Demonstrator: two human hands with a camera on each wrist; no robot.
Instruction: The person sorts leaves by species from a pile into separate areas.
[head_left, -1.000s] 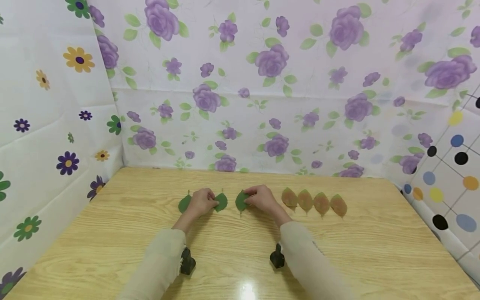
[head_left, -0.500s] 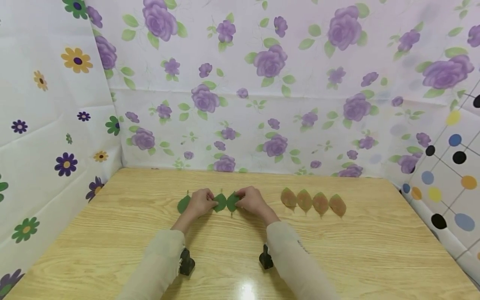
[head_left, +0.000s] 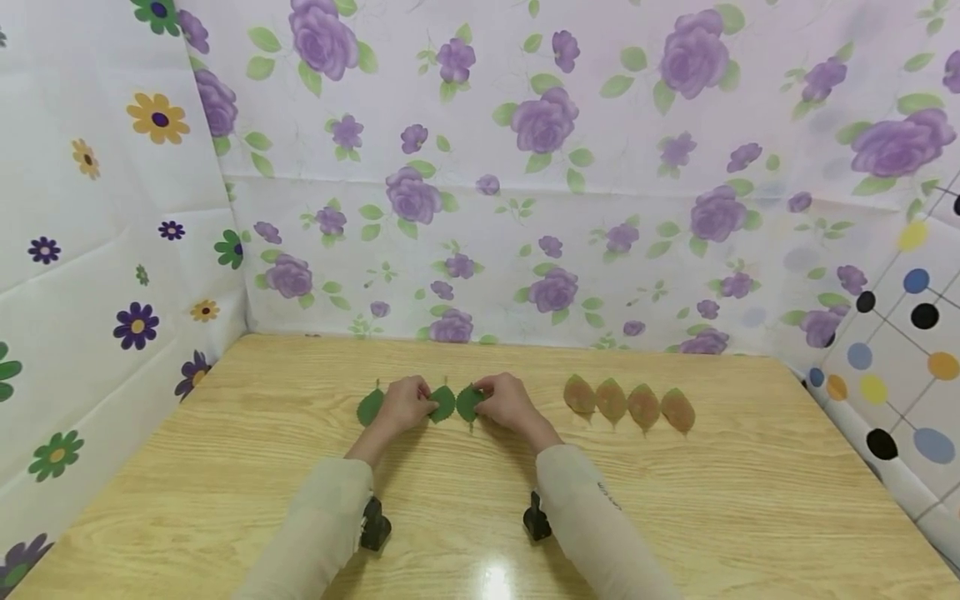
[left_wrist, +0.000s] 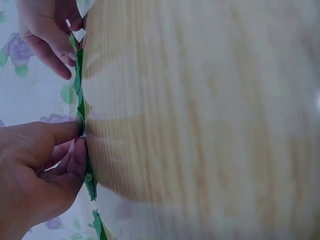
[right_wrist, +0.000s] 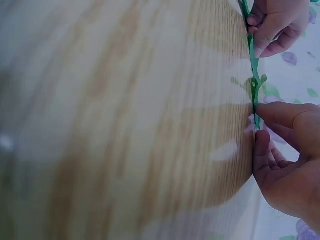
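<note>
Near the back of the table, my left hand (head_left: 406, 403) pinches the edge of a green leaf (head_left: 446, 403) with serrated edges, its stem pointing away. My right hand (head_left: 506, 402) holds another green leaf (head_left: 468, 402), stem toward me, by its right side. The two leaves lie edge to edge between the hands. Left of my left hand, a further green leaf (head_left: 368, 407) is partly covered by it. The left wrist view shows the row of green leaves (left_wrist: 90, 184) edge-on along the tabletop, thumb and fingers at it. In the right wrist view, thumb and forefinger meet the leaf (right_wrist: 256, 90).
Several reddish-brown leaves (head_left: 643, 407) lie in a row right of my right hand. The wood-grain table (head_left: 465, 500) ends at a flowered cloth (head_left: 495, 250) behind, with patterned cloths at both sides. Black devices (head_left: 374, 525) sit at both wrists.
My right hand has slid left with its green leaf, closing the gap to the leaf at my left hand. My left hand has stayed in place.
</note>
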